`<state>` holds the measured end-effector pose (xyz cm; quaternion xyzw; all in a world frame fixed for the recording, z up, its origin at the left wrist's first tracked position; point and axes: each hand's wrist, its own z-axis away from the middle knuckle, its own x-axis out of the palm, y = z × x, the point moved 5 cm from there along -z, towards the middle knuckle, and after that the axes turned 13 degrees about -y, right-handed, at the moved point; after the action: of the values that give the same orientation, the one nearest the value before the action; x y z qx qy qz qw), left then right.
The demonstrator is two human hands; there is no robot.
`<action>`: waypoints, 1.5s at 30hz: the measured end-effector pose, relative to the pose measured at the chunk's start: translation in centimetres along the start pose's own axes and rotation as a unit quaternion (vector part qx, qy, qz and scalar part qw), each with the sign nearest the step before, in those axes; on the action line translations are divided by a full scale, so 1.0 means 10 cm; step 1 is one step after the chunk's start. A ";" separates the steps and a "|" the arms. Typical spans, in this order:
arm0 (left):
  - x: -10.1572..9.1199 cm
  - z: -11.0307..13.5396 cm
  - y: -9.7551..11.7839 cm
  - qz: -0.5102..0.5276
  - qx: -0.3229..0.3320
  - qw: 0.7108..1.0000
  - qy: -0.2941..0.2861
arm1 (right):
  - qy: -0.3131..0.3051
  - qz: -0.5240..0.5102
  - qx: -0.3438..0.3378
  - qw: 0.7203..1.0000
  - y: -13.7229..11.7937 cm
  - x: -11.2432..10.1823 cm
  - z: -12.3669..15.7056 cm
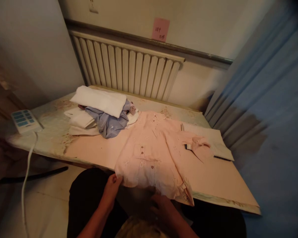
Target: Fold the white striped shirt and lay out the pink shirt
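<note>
A pink buttoned shirt (154,150) lies spread on the table (52,138), its hem hanging over the near edge. My left hand (112,188) pinches the lower left corner of the hem. My right hand (164,206) is below the hem near its middle, fingers curled under the cloth; whether it grips the fabric I cannot make out. One sleeve (198,145) is folded across to the right.
A pile of folded white and blue clothes (101,114) sits at the back left. A power strip (24,120) with a white cable lies at the left end. A striped folded cloth (213,138) lies at the right, a radiator (124,69) behind, a blue curtain (268,99) beside.
</note>
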<state>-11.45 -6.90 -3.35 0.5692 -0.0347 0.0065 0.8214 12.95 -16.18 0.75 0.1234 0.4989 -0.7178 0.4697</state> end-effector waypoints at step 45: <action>0.01 0.28 1.06 -0.375 0.207 0.903 0.019 | 0.021 -0.592 -0.091 0.801 -0.82 -0.50 -0.93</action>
<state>-12.02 -5.76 7.53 0.6971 0.1991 -0.2842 0.6274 6.37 -5.15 4.50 -0.2245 0.5477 -0.8045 -0.0480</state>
